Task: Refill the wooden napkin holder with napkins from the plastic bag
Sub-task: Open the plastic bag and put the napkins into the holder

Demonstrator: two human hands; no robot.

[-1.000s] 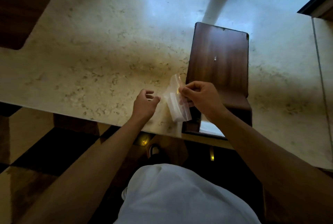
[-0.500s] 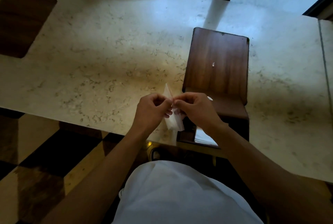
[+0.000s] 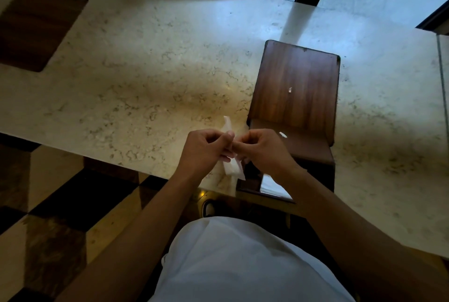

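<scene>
Both hands met over the near edge of the worktop (image 3: 136,88), each grip pinching the clear plastic bag (image 3: 233,168) between thumb and fingertips. The left hand (image 3: 206,151) and right hand (image 3: 262,151) touched at the knuckles, fingers curled in. The bag stood upright between them, one corner poking above the left hand and its lower end hanging below, just above the worktop edge. The bag's contents could not be made out. Just beside the right hand stood the dark wooden napkin holder (image 3: 294,88), its base at the worktop's near edge. A dark inlaid panel (image 3: 36,27) lay at the far left.
</scene>
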